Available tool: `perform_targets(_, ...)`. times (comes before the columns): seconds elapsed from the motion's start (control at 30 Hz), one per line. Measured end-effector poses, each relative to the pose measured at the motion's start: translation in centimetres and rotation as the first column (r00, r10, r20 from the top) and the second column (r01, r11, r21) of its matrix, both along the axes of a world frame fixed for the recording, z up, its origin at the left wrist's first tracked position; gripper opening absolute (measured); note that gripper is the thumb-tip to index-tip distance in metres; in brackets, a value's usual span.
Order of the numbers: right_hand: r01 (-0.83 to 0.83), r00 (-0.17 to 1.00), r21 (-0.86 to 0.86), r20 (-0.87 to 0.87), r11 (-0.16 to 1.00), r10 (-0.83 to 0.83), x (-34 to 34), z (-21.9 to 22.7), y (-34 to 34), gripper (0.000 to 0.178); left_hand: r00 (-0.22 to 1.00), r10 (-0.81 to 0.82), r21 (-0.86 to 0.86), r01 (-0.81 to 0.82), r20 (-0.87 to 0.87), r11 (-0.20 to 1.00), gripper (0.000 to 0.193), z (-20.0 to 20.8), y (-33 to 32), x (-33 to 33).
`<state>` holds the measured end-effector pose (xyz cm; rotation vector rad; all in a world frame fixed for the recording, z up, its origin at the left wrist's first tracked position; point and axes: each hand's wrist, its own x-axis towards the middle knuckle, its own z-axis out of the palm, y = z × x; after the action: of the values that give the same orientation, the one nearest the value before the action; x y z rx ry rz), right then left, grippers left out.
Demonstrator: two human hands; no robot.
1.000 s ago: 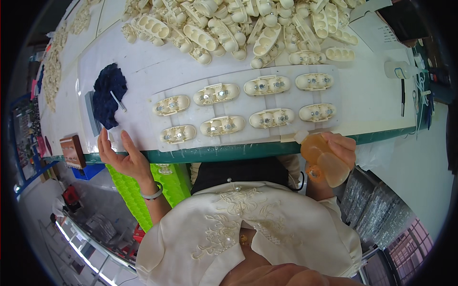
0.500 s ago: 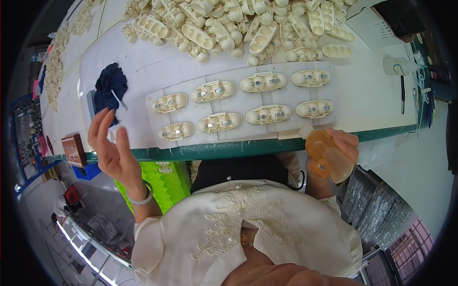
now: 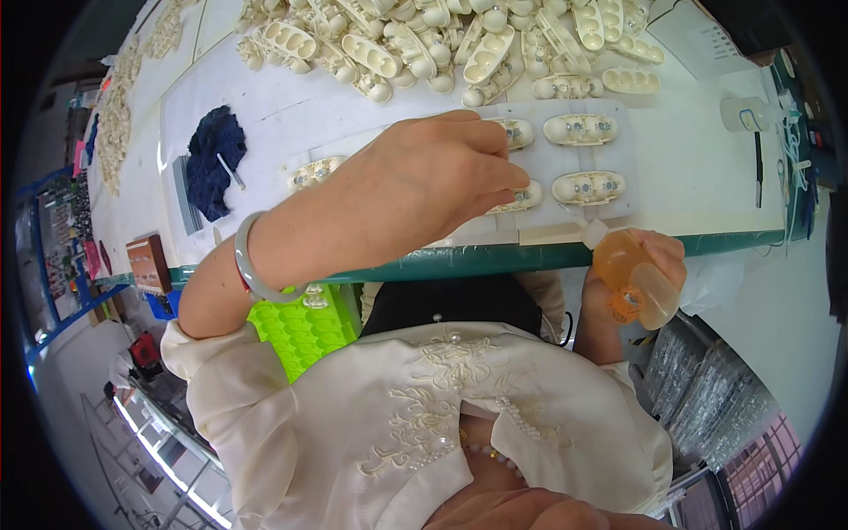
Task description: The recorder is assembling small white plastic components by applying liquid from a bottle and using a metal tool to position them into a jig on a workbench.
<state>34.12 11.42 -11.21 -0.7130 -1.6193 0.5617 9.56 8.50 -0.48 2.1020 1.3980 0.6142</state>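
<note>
A person's left hand (image 3: pixel 433 181) reaches across a white tray (image 3: pixel 618 159) at the table's near edge, fingers curled down with the tips touching a cream moulded part (image 3: pixel 517 199) in the tray's front row; whether they pinch it cannot be told. More such parts sit in the tray at 12 and 3 o'clock of the fingertips, among them one (image 3: pixel 587 186) just to the right. At 4 o'clock, below the green table edge (image 3: pixel 495 258), the right hand (image 3: pixel 640 283) is wrapped around an amber squeeze bottle (image 3: pixel 629 276), its nozzle tipped up toward the tray's corner. A pile of loose cream parts (image 3: pixel 442 40) fills the tabletop at 12 o'clock, well apart. A dark blue cloth (image 3: pixel 215 159) lies at 9 o'clock, and a lime-green tray (image 3: pixel 305 325) shows under the table at 7 o'clock.
</note>
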Motion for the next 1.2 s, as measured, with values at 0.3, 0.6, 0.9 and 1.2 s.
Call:
perform_targets(0.3,-0.036,0.999,-0.02,-0.029,0.999,0.035,-0.3,0.1,0.1,0.04,0.985,-0.158,-0.067,0.153,-0.071,0.986,0.014,0.5,2.3,0.1)
perform_targets(0.6,-0.065,0.996,-0.06,-0.058,0.996,0.061,0.3,-0.5,0.0,0.046,0.965,-0.243,-0.107,0.232,-0.097,0.967,0.01,0.4,3.4,-0.1)
perform_targets(0.9,-0.041,0.996,0.001,-0.082,0.999,0.041,0.0,0.1,0.5,0.037,0.943,-0.312,-0.115,0.299,-0.116,0.947,0.01,0.0,3.8,-0.3)
perform_targets(1.2,0.016,1.0,0.045,-0.011,0.999,-0.016,0.3,0.1,0.7,0.037,0.943,-0.314,-0.095,0.304,-0.113,0.948,0.01,0.4,3.7,-0.2)
